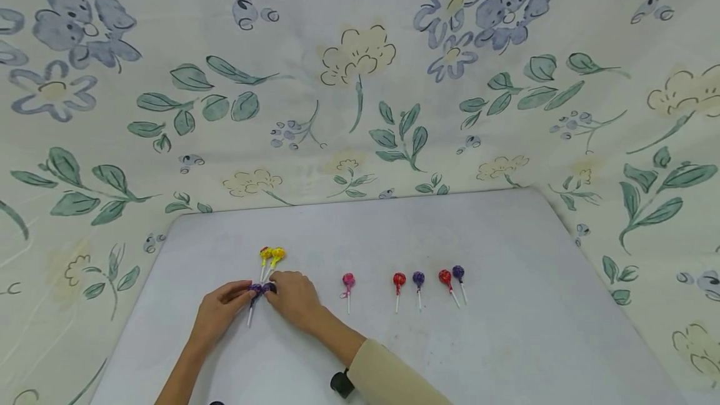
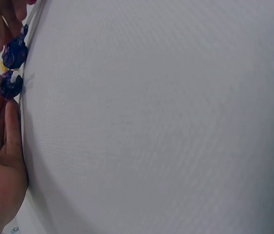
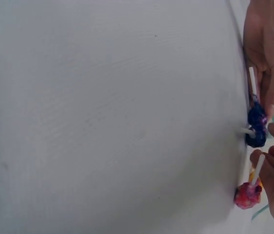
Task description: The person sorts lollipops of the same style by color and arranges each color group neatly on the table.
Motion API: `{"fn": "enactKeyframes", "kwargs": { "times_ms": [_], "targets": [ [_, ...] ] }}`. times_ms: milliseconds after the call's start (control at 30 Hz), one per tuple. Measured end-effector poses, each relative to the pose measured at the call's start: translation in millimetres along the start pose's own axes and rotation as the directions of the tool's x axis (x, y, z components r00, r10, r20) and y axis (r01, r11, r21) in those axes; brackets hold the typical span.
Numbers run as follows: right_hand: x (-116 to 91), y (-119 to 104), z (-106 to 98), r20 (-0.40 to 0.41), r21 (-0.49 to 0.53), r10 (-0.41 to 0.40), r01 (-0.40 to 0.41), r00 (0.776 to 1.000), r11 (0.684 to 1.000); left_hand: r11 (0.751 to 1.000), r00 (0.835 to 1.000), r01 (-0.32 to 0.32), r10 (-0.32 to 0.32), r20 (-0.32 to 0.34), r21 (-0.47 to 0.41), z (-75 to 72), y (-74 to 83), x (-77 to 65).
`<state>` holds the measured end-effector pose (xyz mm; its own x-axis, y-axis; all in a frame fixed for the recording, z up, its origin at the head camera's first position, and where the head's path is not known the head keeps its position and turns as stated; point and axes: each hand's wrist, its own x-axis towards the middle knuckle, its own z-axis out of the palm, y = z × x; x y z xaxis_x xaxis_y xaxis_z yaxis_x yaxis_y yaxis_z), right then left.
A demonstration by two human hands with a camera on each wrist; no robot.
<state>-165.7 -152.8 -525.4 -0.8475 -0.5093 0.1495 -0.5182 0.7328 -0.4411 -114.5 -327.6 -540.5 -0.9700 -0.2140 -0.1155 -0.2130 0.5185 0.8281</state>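
Two dark purple lollipops lie head to head at the left of the white table. My left hand [image 1: 220,312] pinches the left purple lollipop [image 1: 255,290] by its head, its white stick pointing toward me. From the other side, my right hand [image 1: 295,300] holds the second purple lollipop [image 1: 269,287] between thumb and fingers. In the right wrist view, the two purple heads [image 3: 257,117] touch or nearly touch. Just beyond the hands, two yellow lollipops [image 1: 278,254] lie side by side, their stick ends partly hidden by the right hand.
Right of my hands lies a pink lollipop [image 1: 349,280]. Farther right come a red lollipop [image 1: 399,279] beside a purple one [image 1: 419,278], then another red [image 1: 445,277] and purple [image 1: 458,272] pair. Flower-printed cloth [image 1: 360,142] rises behind the white table [image 1: 534,330].
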Motion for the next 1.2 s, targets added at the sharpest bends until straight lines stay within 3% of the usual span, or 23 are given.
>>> {"fn": "enactKeyframes", "kwargs": {
  "times_ms": [367,667,900,1200],
  "targets": [
    [-11.2,16.9,-28.8,-0.067,0.193,-0.025,0.037,0.997,0.980,0.998,1.000,0.027,-0.027,-0.010,0.049,0.1,0.6,0.0],
    [-26.4,47.4,-55.8,-0.092,0.385,0.030,0.008,0.995,0.923,0.998,0.999,0.011,-0.009,-0.031,0.062,3.2,-0.9,0.3],
    [-39.3,75.5,-63.2,-0.112,0.411,0.050,0.000,0.992,0.911,0.998,1.000,-0.002,0.004,-0.029,0.063,2.8,-1.8,-0.9],
    [-51.3,100.0,-64.2,-0.062,0.442,0.121,-0.082,0.991,0.893,0.998,1.000,0.015,-0.014,-0.017,0.064,2.6,-0.8,-1.2]
  ]
}}
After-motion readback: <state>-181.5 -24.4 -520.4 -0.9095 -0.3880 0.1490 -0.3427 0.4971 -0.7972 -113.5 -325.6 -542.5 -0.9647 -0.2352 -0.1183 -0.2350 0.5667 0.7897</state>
